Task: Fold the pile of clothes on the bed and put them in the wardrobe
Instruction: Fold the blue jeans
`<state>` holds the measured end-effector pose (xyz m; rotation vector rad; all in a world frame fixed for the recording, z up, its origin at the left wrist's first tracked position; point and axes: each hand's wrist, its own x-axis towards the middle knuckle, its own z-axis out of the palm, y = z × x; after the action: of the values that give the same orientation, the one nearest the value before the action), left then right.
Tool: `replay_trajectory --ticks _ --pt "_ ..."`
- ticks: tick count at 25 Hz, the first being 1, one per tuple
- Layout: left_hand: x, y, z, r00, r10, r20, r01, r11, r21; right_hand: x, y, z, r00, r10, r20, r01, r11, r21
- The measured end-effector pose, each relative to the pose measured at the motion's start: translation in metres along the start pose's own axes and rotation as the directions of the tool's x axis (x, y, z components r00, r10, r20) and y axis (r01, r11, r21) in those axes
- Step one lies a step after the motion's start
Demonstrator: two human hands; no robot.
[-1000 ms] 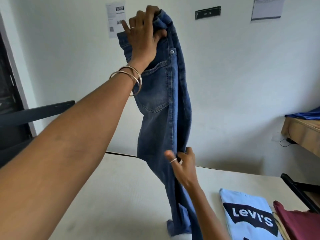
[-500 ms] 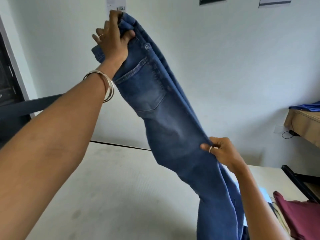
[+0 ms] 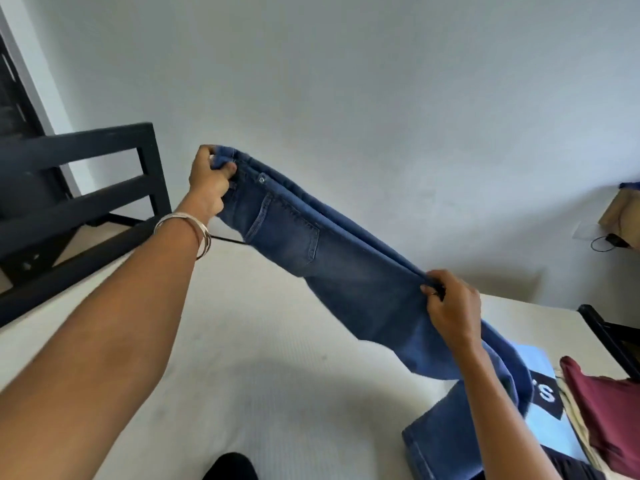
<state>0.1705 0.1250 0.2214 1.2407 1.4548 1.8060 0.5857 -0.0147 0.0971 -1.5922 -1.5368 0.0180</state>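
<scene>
Denim stretched in the air above the bed: the blue folded jeans [image 3: 332,268] run downhill from upper left to lower right. The left hand [image 3: 209,183] clenches the bunched waistband, silver bangles [image 3: 194,230] on its wrist. The right hand [image 3: 450,306] pinches the upper edge of the legs, its grip curled tight round the seam. Past that hand the legs drop and their hems lie on the white mattress [image 3: 242,358] near its right side, over part of a light-blue printed T-shirt [image 3: 543,393] — a maroon garment [image 3: 602,410] sits just beside it. Open mattress spreads below and left of the jeans. A black metal bed frame [image 3: 86,188] borders the far-left edge.
</scene>
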Motion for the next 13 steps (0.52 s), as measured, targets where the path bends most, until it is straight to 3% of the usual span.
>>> replay_trajectory --ticks 2,4,5,6,7,8,9,10,11,13 --pt "-0.015 -0.047 -0.026 0.998 -0.038 -0.047 0.031 0.991 -0.13 -0.031 0.001 0.036 0.984 -0.174 0.043 0.176 0.984 -0.041" --pt "-0.037 -0.11 -0.067 0.962 -0.209 -0.177 0.174 0.965 -0.195 -0.08 0.008 0.087 0.916 -0.318 0.245 0.321 0.947 0.029" --pt "-0.054 -0.142 -0.088 0.919 -0.334 -0.207 0.286 0.93 -0.231 -0.11 0.012 0.111 0.847 -0.341 0.409 0.352 0.935 0.05" --pt "-0.074 -0.176 -0.106 0.844 -0.494 -0.208 0.455 0.866 -0.208 -0.141 0.018 0.137 0.722 -0.322 0.612 0.376 0.926 0.043" --pt "-0.1 -0.211 -0.121 0.758 -0.611 -0.228 0.6 0.79 -0.126 -0.171 0.023 0.162 0.549 -0.239 0.801 0.41 0.912 -0.009" --pt "-0.126 -0.247 -0.138 0.681 -0.687 -0.252 0.707 0.707 -0.017 -0.198 0.028 0.181 0.373 -0.121 0.92 0.461 0.885 -0.071" --pt "-0.155 -0.276 -0.148 0.536 -0.765 -0.356 0.825 0.565 0.028 -0.222 0.031 0.193 0.255 0.005 0.967 0.493 0.859 -0.135" --pt "-0.18 -0.3 -0.148 0.357 -0.863 -0.357 0.882 0.437 -0.174 -0.243 0.035 0.203 0.223 0.077 0.972 0.506 0.843 -0.183" --pt "-0.204 -0.316 -0.143 0.244 -0.922 -0.302 0.911 0.325 -0.255 -0.258 0.038 0.208 0.245 0.102 0.964 0.508 0.833 -0.218" --pt "-0.244 -0.337 -0.128 0.153 -0.961 -0.229 0.969 0.192 -0.156 -0.275 0.043 0.208 0.352 0.157 0.923 0.453 0.835 -0.314"
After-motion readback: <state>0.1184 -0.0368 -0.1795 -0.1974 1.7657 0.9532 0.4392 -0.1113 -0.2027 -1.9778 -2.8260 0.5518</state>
